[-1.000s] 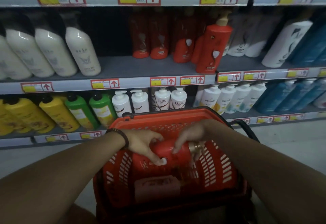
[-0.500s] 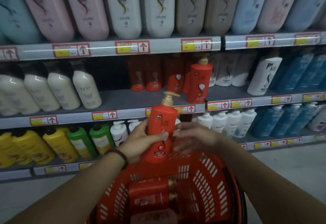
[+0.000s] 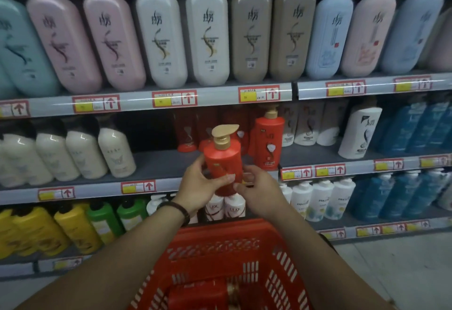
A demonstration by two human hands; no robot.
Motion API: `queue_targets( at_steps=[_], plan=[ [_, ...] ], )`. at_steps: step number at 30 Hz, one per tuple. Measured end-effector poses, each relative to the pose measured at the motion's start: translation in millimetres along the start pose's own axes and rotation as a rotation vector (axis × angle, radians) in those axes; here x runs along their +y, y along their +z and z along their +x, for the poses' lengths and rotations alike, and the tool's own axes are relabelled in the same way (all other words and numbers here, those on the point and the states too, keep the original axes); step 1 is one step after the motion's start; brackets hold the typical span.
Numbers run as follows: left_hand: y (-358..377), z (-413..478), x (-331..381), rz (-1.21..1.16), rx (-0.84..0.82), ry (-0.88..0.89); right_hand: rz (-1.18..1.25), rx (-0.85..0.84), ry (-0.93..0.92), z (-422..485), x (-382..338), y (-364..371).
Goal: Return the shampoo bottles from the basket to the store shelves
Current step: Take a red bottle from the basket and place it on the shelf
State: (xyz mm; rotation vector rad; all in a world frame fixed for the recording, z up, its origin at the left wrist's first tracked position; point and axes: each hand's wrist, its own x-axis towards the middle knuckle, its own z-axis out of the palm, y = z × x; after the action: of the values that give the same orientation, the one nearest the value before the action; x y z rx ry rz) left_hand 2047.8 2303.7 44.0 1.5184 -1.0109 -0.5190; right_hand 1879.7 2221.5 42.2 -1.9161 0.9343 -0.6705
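Head camera view takes in three shelf rows of bottles, with one red basket (image 3: 232, 232) low in front. One red shampoo bottle (image 3: 223, 160) with a gold pump is held upright in the air, above the basket and in front of the middle shelf (image 3: 156, 163), not resting on it. Both hands are on it. The left hand (image 3: 201, 183) grips its lower half, thumb curled across the front and fingers wrapped behind. The right hand (image 3: 260, 188) holds the bottom right corner, thumb tip on the front and bent fingers along the side. One dark bracelet (image 3: 177, 209) circles the left wrist. One matching red bottle (image 3: 267, 138) stands upright on the middle shelf, just right of the held one; the darker red bottles behind it are too shadowed to count. At least one lying bottle (image 3: 200, 295), also red, rests on its side in the basket. On the top row, two pink bottles (image 3: 115, 40), two white bottles (image 3: 208, 33) and two tan bottles (image 3: 252, 31) stand side by side. Four cream bottles (image 3: 116, 150) with dark caps fill the middle shelf's left end, and one tall white bottle (image 3: 359, 133) leans at its right. Lower down stand two green bottles (image 3: 102, 221) and two LUX bottles (image 3: 234, 205).
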Motion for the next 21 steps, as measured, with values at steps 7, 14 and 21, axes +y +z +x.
queue_targets(
  at_steps=[7, 14, 21],
  plan=[
    [24.1, 72.4, 5.4, 0.158, 0.099, 0.123, -0.052, -0.044, -0.017, 3.9, -4.4, -14.5],
    [43.4, 112.2, -15.7, 0.193, 0.116, 0.031, -0.027, -0.059, 0.052, 11.4, 15.1, -6.9],
    [60.0, 130.1, -14.3, 0.245, 0.066, -0.057, -0.034, -0.163, 0.12, 8.9, 23.1, 7.4]
  ],
)
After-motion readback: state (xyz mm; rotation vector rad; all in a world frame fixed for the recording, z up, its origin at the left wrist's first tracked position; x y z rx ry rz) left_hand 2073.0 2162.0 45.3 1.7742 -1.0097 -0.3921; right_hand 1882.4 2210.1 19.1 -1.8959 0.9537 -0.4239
